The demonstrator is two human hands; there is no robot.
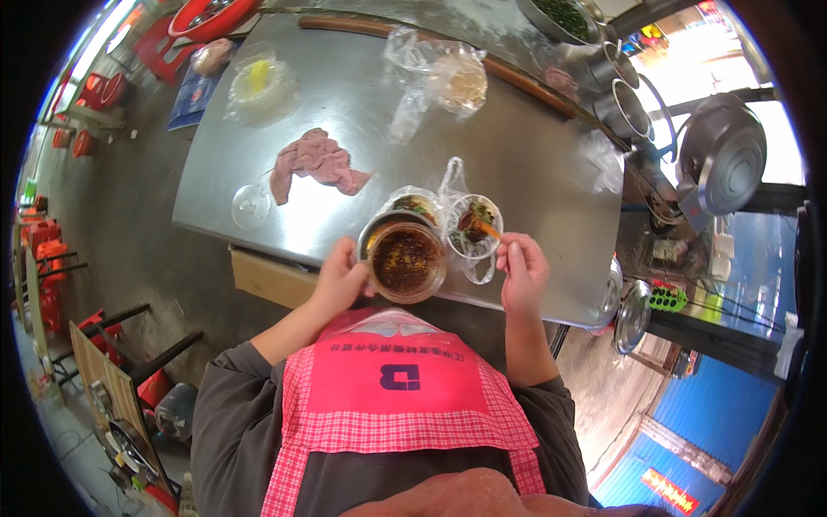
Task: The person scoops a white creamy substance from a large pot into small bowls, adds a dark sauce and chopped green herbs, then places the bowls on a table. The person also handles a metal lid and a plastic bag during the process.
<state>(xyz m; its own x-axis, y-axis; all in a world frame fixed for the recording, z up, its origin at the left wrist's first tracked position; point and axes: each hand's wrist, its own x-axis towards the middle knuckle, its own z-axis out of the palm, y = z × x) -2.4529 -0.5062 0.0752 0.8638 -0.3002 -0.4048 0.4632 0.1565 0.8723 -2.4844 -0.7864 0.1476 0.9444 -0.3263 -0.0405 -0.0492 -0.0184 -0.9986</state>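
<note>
My left hand (341,276) grips the side of a round, clear-walled tub of dark chilli sauce (406,262) at the near edge of the table. A metal bowl (364,234) shows partly behind that tub, mostly hidden by it; whether my fingers also hold it, I cannot tell. In my right hand (524,266) is an orange spoon (489,229), its dark-coated end over a white bowl (456,246) lined with a clear plastic bag (454,173). Dark sauce and chopped greens lie in that bowl. Beyond the tub stands another plastic-lined bowl (417,205) with similar contents.
On the steel table (536,168) lie a pink cloth (318,161), a clear lid (251,207), a bagged bowl with something yellow (260,87) and a plastic-wrapped stack (462,79). A wooden rod (526,81) runs along the far side. Metal pots (621,110) stand at right.
</note>
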